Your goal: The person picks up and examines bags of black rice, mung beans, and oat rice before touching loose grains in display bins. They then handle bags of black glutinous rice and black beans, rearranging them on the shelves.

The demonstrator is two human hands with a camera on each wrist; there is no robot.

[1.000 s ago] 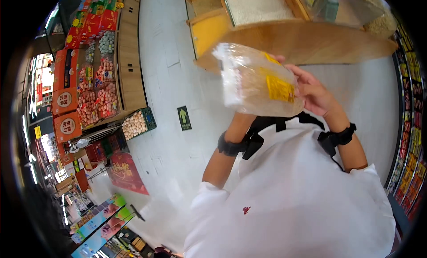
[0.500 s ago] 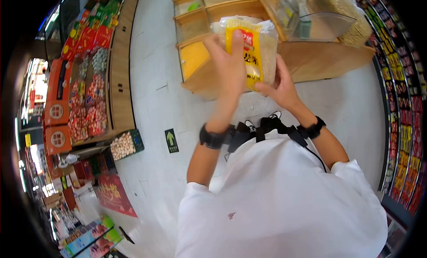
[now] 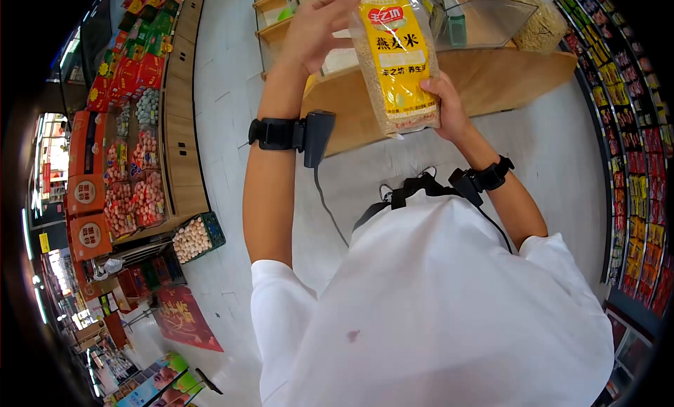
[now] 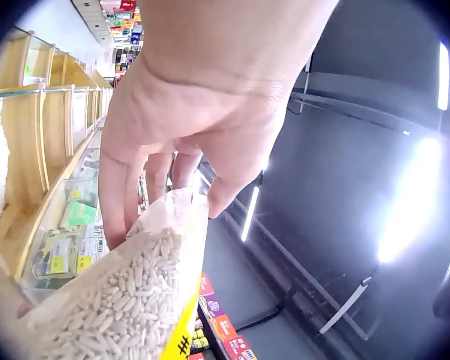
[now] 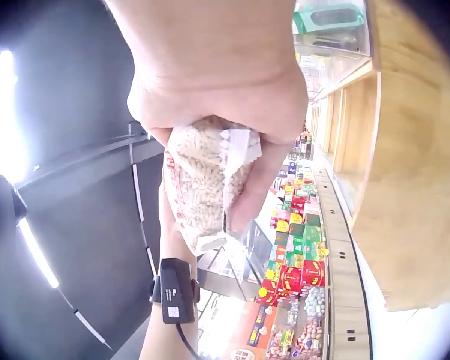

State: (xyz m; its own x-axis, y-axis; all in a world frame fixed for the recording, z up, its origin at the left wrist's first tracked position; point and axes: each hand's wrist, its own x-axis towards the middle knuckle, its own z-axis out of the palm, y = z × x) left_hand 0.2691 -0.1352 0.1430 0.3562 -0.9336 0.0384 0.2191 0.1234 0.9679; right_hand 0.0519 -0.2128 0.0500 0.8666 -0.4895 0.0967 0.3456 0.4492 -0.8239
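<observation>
A clear bag of pale grain with a yellow printed front panel (image 3: 397, 73) faces up in the head view, slightly tilted. My right hand (image 3: 451, 108) grips its lower right side, thumb on the front and fingers behind. At the bag's upper left corner is my left hand (image 3: 319, 31), fingers bent. From the left wrist, the left hand (image 4: 195, 127) spans the bag's top edge, its thumb at one side and fingers at the other, with grains (image 4: 127, 300) below. The right wrist view shows the right hand (image 5: 217, 90) around the bag's bottom end (image 5: 202, 176).
Beyond the bag stands a wooden bin unit (image 3: 491, 80) with clear covers. Packed shelves (image 3: 635, 168) line the right side. On the left are red boxes and netted goods (image 3: 144, 147), with a crate of round pale items (image 3: 193, 240) at the display's corner.
The bag has turned from lying sideways to showing its yellow front upright. My left hand has moved from across the front to the upper left corner.
</observation>
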